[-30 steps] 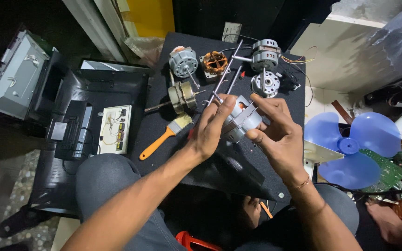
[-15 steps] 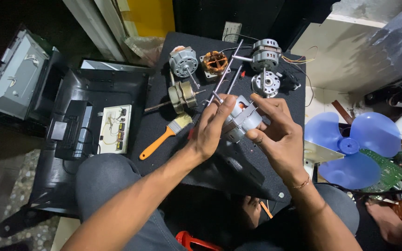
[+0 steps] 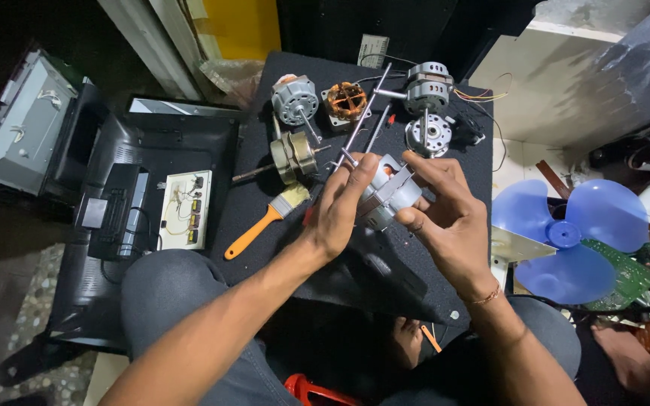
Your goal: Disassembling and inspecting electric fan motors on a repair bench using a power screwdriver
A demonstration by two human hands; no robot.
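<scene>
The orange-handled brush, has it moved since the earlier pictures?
No. The orange-handled brush lies in the same spot on the black mat, beside the brass-coloured motor.

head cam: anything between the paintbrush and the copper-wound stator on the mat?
Yes, in the head view: a brass-coloured motor lies between the paintbrush and the copper-wound stator.

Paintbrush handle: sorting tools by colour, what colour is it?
Orange, on the paintbrush in the head view.
</scene>
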